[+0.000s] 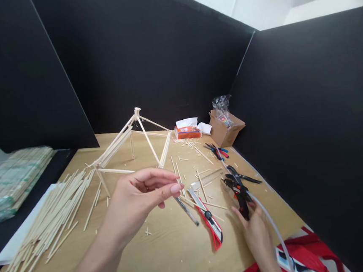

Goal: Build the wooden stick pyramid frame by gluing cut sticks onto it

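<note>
Two bare hands work over a wooden table point(148, 261), the left raised before a stick frame, the right at a black glue gun.

From left, we see wrapped bundles of sticks point(16, 180), then loose sticks point(56, 214) fanned partly over white paper point(3, 249). The stick frame point(149, 142) stands on the table behind the left hand point(137, 197), whose thumb and index finger nearly meet; we cannot tell whether they pinch anything. Right of that hand lie a pen point(188, 212) and a red cutter point(209, 221), with an orange packet point(188, 132) farther back. The glue gun point(239, 190) is beside the cutter, its handle between the thumb and fingers of the right hand point(257, 230); we cannot tell how firmly, if at all, they close on it.
</note>
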`<move>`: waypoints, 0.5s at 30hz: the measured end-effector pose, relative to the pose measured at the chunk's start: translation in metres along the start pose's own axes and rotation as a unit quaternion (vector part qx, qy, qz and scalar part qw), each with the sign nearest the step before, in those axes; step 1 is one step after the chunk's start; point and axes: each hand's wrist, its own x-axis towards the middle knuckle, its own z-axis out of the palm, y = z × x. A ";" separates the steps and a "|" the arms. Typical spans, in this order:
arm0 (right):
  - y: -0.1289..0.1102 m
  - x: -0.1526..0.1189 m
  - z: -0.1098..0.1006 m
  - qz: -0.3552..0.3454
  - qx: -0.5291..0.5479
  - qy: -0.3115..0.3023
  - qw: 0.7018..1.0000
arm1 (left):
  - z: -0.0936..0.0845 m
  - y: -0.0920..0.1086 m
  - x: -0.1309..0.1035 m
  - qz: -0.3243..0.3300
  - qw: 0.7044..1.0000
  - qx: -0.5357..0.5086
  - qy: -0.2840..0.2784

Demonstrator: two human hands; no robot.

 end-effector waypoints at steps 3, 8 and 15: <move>0.007 -0.021 -0.007 -0.085 -0.122 0.030 0.988 | 0.002 0.001 0.000 -0.011 1.000 -0.012 -0.002; -0.029 -0.040 -0.034 -0.247 -0.079 0.078 0.963 | 0.005 0.003 0.001 -0.028 0.999 -0.016 -0.010; -0.175 -0.042 -0.074 -0.336 0.255 0.075 0.903 | 0.012 0.004 -0.002 -0.027 0.999 -0.014 -0.013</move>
